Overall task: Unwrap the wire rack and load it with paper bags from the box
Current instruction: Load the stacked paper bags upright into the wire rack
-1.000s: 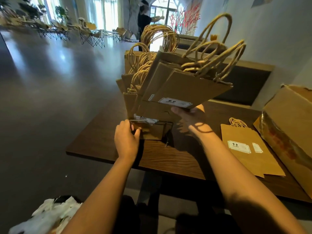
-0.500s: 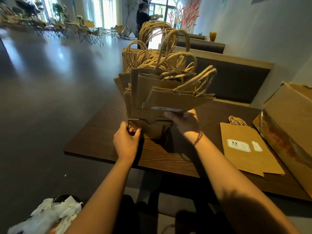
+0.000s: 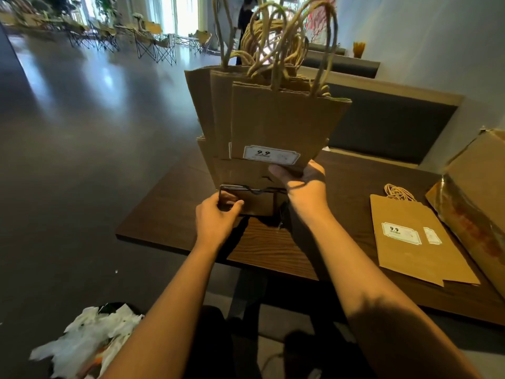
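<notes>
A black wire rack (image 3: 247, 190) stands near the front left of the dark wooden table (image 3: 175, 214), packed with several upright brown paper bags with rope handles. My left hand (image 3: 216, 220) grips the rack's front wire at its left corner. My right hand (image 3: 303, 184) holds a bunch of paper bags (image 3: 281, 124) by the lower edge, thumb on the front below the white label. The bunch stands upright over the rack's front slot. The cardboard box (image 3: 475, 203) lies at the right edge. More flat paper bags (image 3: 415, 239) rest on the table beside it.
A padded bench with a wooden frame (image 3: 388, 124) runs behind the table. Torn white wrapping (image 3: 90, 340) lies on the floor at bottom left. Folding chairs (image 3: 153, 47) and a person (image 3: 246, 15) stand far back on the shiny dark floor.
The bunch in my right hand has swung from leaning to the right to standing upright above the rack. My left hand has stayed on the rack's front.
</notes>
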{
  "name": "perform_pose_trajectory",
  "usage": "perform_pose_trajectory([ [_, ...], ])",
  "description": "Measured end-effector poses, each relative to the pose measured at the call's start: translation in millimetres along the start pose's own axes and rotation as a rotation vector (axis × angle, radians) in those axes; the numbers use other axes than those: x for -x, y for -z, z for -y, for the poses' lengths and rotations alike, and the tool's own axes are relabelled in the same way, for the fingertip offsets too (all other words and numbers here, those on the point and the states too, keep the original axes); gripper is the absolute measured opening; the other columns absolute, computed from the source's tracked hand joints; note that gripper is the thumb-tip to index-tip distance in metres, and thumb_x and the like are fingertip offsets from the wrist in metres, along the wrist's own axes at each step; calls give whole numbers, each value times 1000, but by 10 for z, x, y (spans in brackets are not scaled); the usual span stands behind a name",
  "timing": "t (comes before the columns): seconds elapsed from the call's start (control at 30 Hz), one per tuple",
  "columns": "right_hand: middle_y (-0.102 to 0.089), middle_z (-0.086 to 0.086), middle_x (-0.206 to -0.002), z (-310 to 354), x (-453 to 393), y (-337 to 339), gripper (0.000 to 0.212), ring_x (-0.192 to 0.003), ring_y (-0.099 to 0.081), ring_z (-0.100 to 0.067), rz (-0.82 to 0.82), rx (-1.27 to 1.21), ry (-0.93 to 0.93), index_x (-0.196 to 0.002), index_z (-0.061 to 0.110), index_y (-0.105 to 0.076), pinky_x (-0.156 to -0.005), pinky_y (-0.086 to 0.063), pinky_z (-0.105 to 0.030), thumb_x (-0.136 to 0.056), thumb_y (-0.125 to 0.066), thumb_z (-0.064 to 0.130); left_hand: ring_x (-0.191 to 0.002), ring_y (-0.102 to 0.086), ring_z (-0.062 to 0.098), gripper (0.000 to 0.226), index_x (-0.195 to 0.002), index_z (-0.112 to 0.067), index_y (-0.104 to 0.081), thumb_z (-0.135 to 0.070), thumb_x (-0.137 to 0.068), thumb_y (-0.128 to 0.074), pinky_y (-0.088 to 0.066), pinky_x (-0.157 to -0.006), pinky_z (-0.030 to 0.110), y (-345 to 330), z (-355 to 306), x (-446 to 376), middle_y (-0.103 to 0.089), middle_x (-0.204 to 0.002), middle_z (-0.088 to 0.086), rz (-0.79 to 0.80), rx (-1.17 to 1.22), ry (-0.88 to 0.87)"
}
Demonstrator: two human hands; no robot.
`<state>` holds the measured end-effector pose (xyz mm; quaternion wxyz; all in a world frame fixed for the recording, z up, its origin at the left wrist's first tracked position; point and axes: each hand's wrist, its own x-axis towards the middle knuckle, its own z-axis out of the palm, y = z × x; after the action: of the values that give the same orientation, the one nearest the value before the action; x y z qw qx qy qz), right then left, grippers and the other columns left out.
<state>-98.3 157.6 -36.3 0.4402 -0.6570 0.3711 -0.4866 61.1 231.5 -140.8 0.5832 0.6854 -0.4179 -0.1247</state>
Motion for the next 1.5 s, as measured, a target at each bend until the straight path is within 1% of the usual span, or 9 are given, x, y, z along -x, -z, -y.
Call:
perform_pose_trajectory([
  [0.27,-78,7,-103,-75,-15,31,32,-100,-74,-17,-7,-119,-86,-102,28,-71,-91,-59,-46,-76,-87,18,-97,-74,22,15,-107,-6,-76,-3,-95,-68,-60,-92,40,216,-125,-140,-77,-102,13,312,398,235],
  [0.4,-75,13,-93,-48,-52,69,34,-83,-73,0,35,-171,-138,-113,25,-65,-67,-58,-21,-85,-79,10,-104,-74,21,24,-117,-16,-74,-7,-95,-69,-56,-98,40,252,-81,-171,-78,-108,5,411,396,212],
  [0.63,-72,19,-106,30,-75,125,31,-105,-68,2,169,35,-32,-117,29,-65,-96,-55,-28,-90,-75,18,-108,-72,16,28,-123,-19,-72,-17,-95,-70,-52,-104,42,305,-97,-237,-77,-114,-1,518,324,204],
  [0.77,-72,8,-112,48,35,103,39,-92,-70,5,130,-131,-98,-127,15,-62,-81,-58,-19,-90,-76,13,-106,-73,19,29,-125,-16,-71,-17,-96,-68,-56,-100,43,326,-146,-276,-76,-115,4,565,297,208],
  [0.87,-69,1,-121,123,7,83,46,-93,-65,-3,64,-37,-136,-131,9,-63,-92,-52,-25,-89,-77,22,-107,-73,21,27,-124,-17,-73,-20,-98,-68,-56,-97,41,337,-136,-284,-76,-115,5,584,289,195],
  [1.03,-71,6,-112,73,-59,169,42,-80,-68,8,219,-87,-259,-133,12,-61,-71,-54,-12,-95,-70,25,-105,-73,16,25,-121,-13,-72,-24,-101,-63,-55,-91,29,361,-168,-254,-77,-112,3,600,289,172],
  [1.13,-72,-1,-125,14,-69,208,47,-106,-71,-11,260,-99,-345,-134,19,-62,-94,-57,-31,-91,-74,33,-105,-73,16,25,-119,-15,-73,-29,-101,-63,-54,-95,33,380,-172,-251,-78,-111,2,620,285,192],
  [1.27,-62,3,-139,-37,-55,268,103,-125,-58,-27,226,67,-442,-142,32,-54,-112,-41,-51,-55,-76,84,-103,-74,20,27,-115,-13,-75,-33,-100,-63,-55,-95,36,390,-188,-263,-78,-108,6,627,285,205],
  [1.5,-71,8,-123,-59,-127,210,57,-115,-67,-11,222,-57,-269,-138,23,-60,-97,-52,-26,-88,-75,44,-101,-75,21,26,-117,-12,-73,-29,-101,-63,-55,-86,27,406,-210,-241,-78,-108,8,655,304,215],
])
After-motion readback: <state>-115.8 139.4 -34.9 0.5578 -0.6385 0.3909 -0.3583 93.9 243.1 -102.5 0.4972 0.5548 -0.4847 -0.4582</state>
